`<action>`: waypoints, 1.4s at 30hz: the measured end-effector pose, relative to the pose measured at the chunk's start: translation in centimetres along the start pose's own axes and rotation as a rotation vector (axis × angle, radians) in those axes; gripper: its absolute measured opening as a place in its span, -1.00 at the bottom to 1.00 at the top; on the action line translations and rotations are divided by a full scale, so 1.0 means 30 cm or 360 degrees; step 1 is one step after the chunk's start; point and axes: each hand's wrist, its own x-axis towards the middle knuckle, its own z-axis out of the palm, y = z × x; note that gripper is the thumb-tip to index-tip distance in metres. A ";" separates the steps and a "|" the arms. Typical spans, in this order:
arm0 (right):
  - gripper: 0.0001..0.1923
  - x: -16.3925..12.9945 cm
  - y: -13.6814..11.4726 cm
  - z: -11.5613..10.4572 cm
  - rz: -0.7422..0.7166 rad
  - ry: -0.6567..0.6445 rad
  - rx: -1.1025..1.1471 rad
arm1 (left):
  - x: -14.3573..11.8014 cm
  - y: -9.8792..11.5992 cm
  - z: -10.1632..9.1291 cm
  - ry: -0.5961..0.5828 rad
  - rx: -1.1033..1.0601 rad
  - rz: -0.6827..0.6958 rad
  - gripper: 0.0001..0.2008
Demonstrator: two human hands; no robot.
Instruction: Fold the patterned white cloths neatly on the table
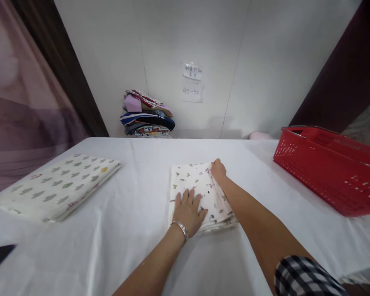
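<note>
Folded printed cloth | left hand flat on it, fingers spread | right hand pinching far corner | wall label reads "45-50"

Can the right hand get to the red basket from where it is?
Probably yes: the right hand rests on the folded cloth, and only bare tablecloth lies between it and the red basket.
</note>
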 end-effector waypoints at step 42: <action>-0.85 -0.263 0.187 -0.139 -0.0395 -0.0202 -0.0018 | -0.038 0.072 0.009 0.0017 -0.0145 0.0672 -0.51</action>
